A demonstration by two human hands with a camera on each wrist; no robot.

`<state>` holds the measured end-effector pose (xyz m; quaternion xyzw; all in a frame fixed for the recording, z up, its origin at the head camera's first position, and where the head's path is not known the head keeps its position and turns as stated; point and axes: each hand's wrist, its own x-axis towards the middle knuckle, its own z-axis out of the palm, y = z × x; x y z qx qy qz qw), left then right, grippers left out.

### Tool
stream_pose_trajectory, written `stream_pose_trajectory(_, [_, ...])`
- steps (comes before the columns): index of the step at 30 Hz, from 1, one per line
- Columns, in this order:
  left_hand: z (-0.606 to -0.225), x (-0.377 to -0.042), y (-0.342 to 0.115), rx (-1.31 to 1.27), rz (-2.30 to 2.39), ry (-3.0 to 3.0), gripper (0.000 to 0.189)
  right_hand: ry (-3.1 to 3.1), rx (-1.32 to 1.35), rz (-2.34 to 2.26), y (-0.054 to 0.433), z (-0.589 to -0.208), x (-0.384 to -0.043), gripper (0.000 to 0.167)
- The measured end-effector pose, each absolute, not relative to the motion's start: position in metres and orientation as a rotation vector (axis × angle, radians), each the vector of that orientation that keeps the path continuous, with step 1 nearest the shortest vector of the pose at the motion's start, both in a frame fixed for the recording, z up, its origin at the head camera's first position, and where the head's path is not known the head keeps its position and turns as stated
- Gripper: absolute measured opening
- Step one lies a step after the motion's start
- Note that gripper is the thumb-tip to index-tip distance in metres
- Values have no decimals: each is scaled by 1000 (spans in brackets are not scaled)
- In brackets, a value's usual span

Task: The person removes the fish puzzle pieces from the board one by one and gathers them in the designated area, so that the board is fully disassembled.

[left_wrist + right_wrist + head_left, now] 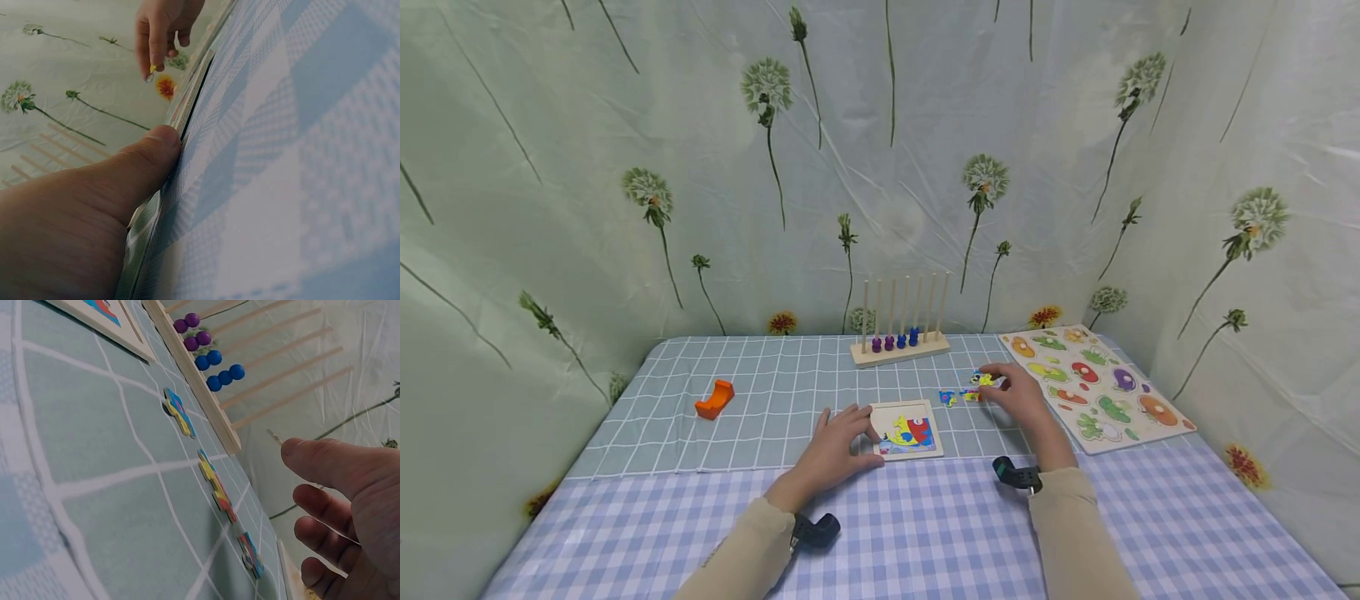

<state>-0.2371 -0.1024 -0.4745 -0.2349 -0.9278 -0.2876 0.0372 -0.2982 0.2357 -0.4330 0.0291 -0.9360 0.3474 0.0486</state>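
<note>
My left hand [831,454] grips the left side of a small wooden puzzle tray [936,429], thumb at its near corner and fingers along its left edge. Part of a colourful picture is fitted inside the tray. My right hand [1018,398] pinches a small puzzle piece [152,70] between thumb and fingertips, above the cloth. From the right wrist this piece appears only as a thin edge. Three loose puzzle pieces lie on the cloth below the hand: one blue and yellow [180,412], one yellow and red [217,486], one mostly blue [251,555].
Behind the tray stands a wooden peg rack [898,354] with purple and blue beads. To the right lies a board of vegetable shapes [1093,387]. An orange curved block [715,400] sits at the left. A checked cloth [925,525] covers the near table; a printed curtain hangs behind.
</note>
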Motion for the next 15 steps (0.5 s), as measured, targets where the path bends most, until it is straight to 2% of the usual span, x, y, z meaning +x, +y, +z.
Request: stream_pose_trajectory(15, [-474, -237, -102, -722, -893, -2845, 25, -2846, -54, 1092, 257, -436, -295, 43])
